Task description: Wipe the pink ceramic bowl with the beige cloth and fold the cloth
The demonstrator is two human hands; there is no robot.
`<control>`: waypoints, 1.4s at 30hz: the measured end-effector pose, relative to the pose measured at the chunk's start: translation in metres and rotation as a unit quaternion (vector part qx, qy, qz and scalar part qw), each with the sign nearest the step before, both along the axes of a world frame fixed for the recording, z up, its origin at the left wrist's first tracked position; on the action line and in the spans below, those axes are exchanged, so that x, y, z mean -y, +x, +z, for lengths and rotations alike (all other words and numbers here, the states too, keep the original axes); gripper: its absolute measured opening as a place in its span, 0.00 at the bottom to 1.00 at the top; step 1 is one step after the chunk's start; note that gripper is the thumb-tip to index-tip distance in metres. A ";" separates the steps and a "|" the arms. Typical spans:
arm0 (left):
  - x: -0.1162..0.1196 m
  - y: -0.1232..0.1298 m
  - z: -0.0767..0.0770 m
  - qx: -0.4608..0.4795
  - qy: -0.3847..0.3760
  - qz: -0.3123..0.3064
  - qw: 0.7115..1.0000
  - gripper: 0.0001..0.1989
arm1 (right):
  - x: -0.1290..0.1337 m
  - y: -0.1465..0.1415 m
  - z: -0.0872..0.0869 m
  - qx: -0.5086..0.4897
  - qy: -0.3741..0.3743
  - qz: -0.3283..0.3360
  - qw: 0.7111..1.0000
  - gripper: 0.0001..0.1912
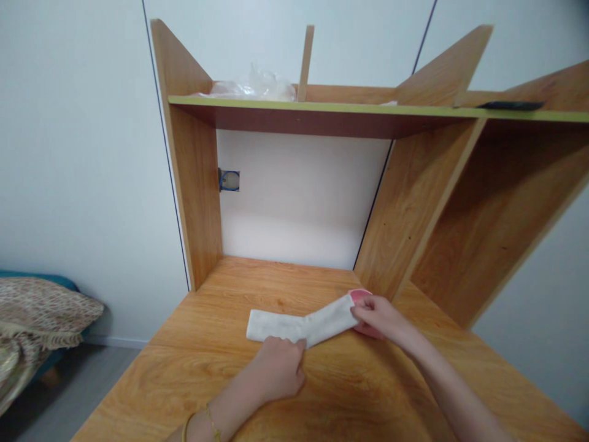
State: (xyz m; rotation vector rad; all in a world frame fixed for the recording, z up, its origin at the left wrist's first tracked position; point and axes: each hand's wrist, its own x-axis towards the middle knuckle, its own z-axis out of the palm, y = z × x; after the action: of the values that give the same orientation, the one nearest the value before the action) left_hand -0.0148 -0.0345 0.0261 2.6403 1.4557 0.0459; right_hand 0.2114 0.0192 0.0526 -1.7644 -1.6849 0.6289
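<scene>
Pinching white cloth (pixel 276 324), right hand (pixel 375 314) covering part of pink item (pixel 359 296)

A room in a home is showing here. At lower left, a patterned, fringed throw (pixel 46 307) is draping over a low piece of teal furniture (pixel 57 279) beside a grey floor (pixel 96 368). Across the centre and right, a wood-grain surface (pixel 184 356) is carrying an open shelf unit (pixel 196 190), with a clear plastic bag (pixel 264 86) lying on its upper shelf; plain pale walls (pixel 78 135) are standing behind.
</scene>
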 end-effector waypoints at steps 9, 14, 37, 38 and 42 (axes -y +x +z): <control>0.004 0.011 -0.016 0.071 -0.030 -0.059 0.995 0.21 | 0.017 -0.084 0.052 0.206 0.034 0.068 0.976 0.05; 0.006 0.013 -0.015 0.029 -0.020 -0.059 0.998 0.20 | 0.017 -0.132 0.049 0.315 0.034 0.116 0.941 0.10; -0.006 0.004 -0.003 0.042 0.057 0.073 0.995 0.11 | -0.017 -0.092 0.033 0.319 -0.073 0.092 0.941 0.17; -0.011 0.000 -0.001 0.041 0.060 0.099 0.992 0.11 | -0.018 -0.083 0.030 0.316 -0.087 0.100 0.940 0.16; -0.030 -0.020 0.005 0.039 0.070 0.189 0.979 0.12 | -0.019 -0.053 0.010 0.219 -0.189 0.179 0.941 0.16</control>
State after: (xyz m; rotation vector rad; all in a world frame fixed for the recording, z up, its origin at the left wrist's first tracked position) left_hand -0.0345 -0.0048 0.0306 2.3869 1.9685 0.2933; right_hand 0.1581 0.0384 0.0627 -1.9819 -2.3544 0.8039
